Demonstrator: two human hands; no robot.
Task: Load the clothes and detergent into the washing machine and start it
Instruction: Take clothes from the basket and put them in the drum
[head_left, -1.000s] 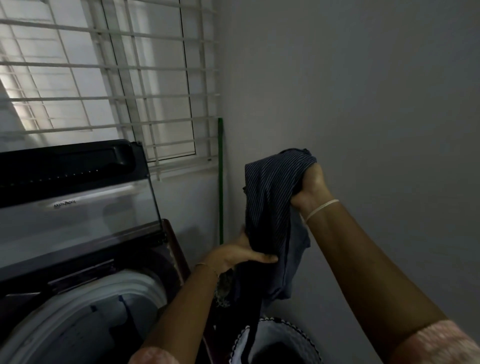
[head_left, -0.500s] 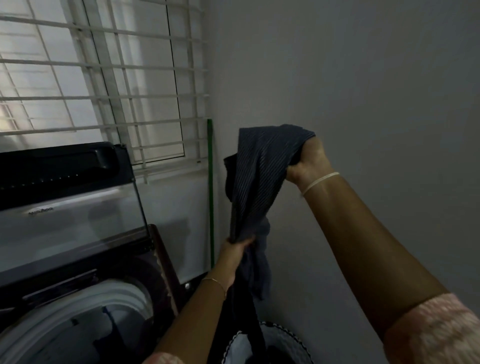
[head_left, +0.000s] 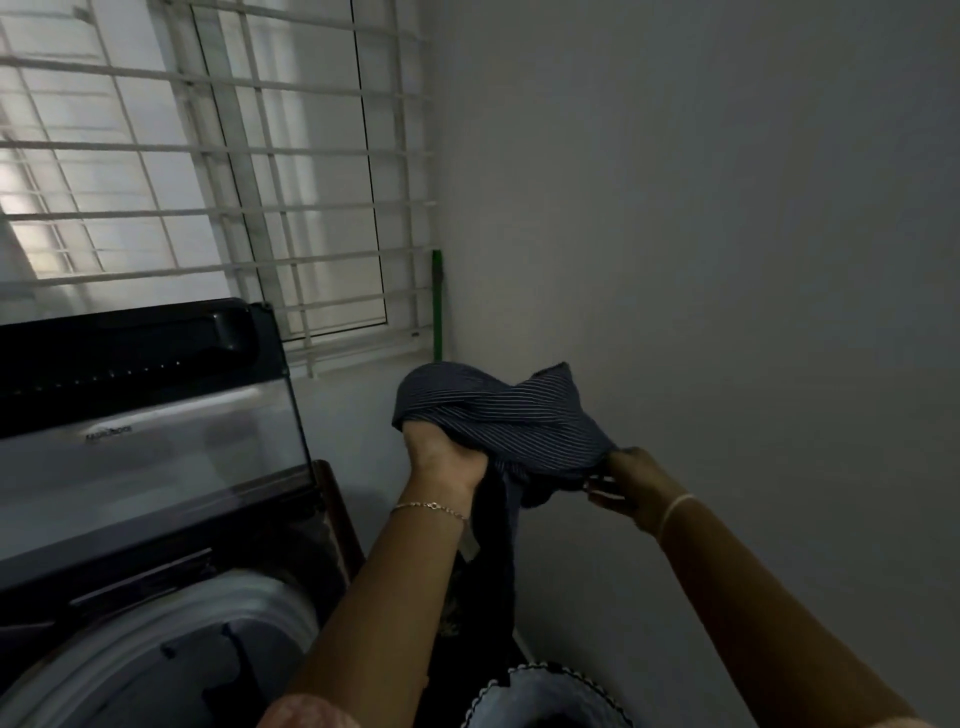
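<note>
Item: one dark striped garment (head_left: 514, 415), bunched, held in the air between my two hands and right of the washing machine (head_left: 104, 582). Left hand (head_left: 441, 460): palm up under the left end of the cloth, fingers closed on a bundle of it; a loose tail hangs down past my wrist. Right hand (head_left: 631, 483): pinching the right end, fingers curled on the fabric. Machine: at the near left, lid (head_left: 145, 447) raised and leaning toward the window grille (head_left: 234, 208), tub (head_left: 171, 618) open below it. Dark shapes show inside the tub, perhaps clothes, but it is too dim to tell. Basket (head_left: 540, 680): at the near edge, directly below the hanging cloth; its contents are not legible. Green pole (head_left: 438, 306): upright in the far corner against the wall (head_left: 727, 260). Status, as I judge it: loading is under way and this piece is not yet in. No detergent is in sight, and the lid is not closed, so dosing, closing and starting all remain.
</note>
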